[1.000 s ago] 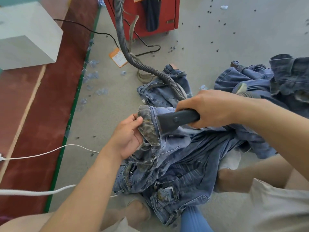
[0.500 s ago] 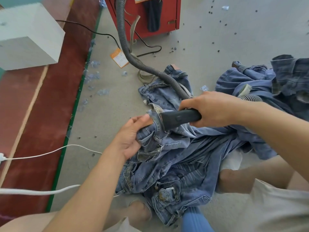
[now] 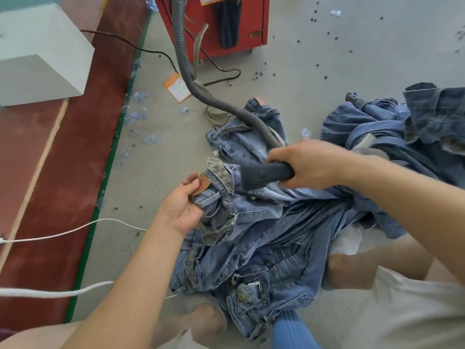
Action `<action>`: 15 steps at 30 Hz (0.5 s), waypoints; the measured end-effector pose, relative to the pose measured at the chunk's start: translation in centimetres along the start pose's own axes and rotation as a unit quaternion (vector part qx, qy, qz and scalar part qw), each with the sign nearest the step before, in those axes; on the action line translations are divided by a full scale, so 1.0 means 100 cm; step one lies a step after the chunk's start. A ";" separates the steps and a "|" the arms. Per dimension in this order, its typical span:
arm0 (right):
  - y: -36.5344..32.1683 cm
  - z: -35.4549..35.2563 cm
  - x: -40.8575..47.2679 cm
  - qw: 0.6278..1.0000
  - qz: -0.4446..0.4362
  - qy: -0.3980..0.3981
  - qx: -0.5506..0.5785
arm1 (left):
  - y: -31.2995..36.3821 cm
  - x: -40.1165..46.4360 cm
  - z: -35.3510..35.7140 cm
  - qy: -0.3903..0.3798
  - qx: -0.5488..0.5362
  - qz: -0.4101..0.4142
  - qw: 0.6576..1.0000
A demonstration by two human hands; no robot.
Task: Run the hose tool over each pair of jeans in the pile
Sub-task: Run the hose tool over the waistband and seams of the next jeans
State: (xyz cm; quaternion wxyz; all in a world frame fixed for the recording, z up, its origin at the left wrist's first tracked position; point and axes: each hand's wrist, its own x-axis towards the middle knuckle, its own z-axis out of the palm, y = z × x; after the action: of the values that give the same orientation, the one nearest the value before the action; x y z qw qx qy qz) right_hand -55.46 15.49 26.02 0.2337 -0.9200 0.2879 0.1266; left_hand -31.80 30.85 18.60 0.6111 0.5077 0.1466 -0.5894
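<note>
Denim everywhere, basically. Landmark for all of this is the red cabinet (image 3: pixel 214 23) at the top of the view. On the floor (image 3: pixel 327 59) straight below it sits the jeans (image 3: pixel 251 235) the person is working on, crumpled across their legs. Left hand (image 3: pixel 182 205) pinches the waistband by the brown patch (image 3: pixel 202 183), thumb on top and fingers curled under the fabric, so that grip is clenched on the jeans. Right hand (image 3: pixel 305 163) is wrapped round the nozzle (image 3: pixel 264 176), a dark grey one, whose flared mouth sits against the denim right beside the waistband. Grey ribbed hose (image 3: pixel 191 81) runs from the nozzle up to the cabinet's left side, crossing another pair (image 3: pixel 241 137) lying flat on the floor. Pile (image 3: pixel 402 127) of more jeans is heaped below and to the right of the cabinet, past the right forearm.

Left of the cabinet there's a white box (image 3: pixel 42 54) on a dark red strip of floor. An orange tag (image 3: pixel 176 88) lies just below the cabinet, touching the hose. A black cord (image 3: pixel 151 50) and white cords (image 3: pixel 75 230) trail off to the left. Little dark specks are scattered on the floor to the cabinet's right.
</note>
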 end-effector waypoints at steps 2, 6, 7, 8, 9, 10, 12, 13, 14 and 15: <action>-0.017 0.010 0.003 0.998 -0.039 -0.005 0.042 | -0.003 0.001 0.001 0.002 0.004 -0.002 1.000; -0.020 -0.003 0.012 0.982 -0.058 0.094 0.156 | -0.004 0.003 -0.003 0.012 0.007 -0.008 1.000; -0.011 -0.011 0.012 0.982 -0.042 0.108 0.151 | -0.003 0.003 -0.003 0.012 -0.002 -0.009 1.000; 0.001 -0.020 0.011 0.984 -0.019 0.110 0.135 | -0.001 0.003 -0.004 0.010 -0.013 -0.010 1.000; 0.013 -0.026 0.009 0.988 0.004 0.106 0.109 | 0.000 0.003 -0.005 0.008 -0.022 -0.009 1.000; 0.023 -0.028 0.006 0.992 0.025 0.096 0.082 | 0.002 0.003 -0.005 0.005 -0.028 -0.008 1.000; 0.030 -0.024 0.002 0.996 0.045 0.061 0.040 | 0.003 0.005 -0.005 0.004 -0.030 -0.009 0.999; 0.027 -0.018 0.002 0.998 0.039 0.042 0.032 | 0.002 0.005 -0.004 0.003 -0.032 -0.010 0.999; 0.019 -0.012 0.003 0.999 0.026 0.026 0.034 | 0.002 0.005 -0.002 0.002 -0.035 -0.012 0.999; 0.010 -0.005 0.005 0.999 0.008 0.012 0.039 | 0.001 0.004 0.001 -0.001 -0.040 -0.015 0.999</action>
State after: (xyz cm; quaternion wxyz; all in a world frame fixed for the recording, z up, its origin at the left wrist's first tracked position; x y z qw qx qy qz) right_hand -55.56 14.24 25.92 0.2650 -0.9092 0.3032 0.1058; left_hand -31.65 30.51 18.34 0.6221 0.4801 0.1765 -0.5928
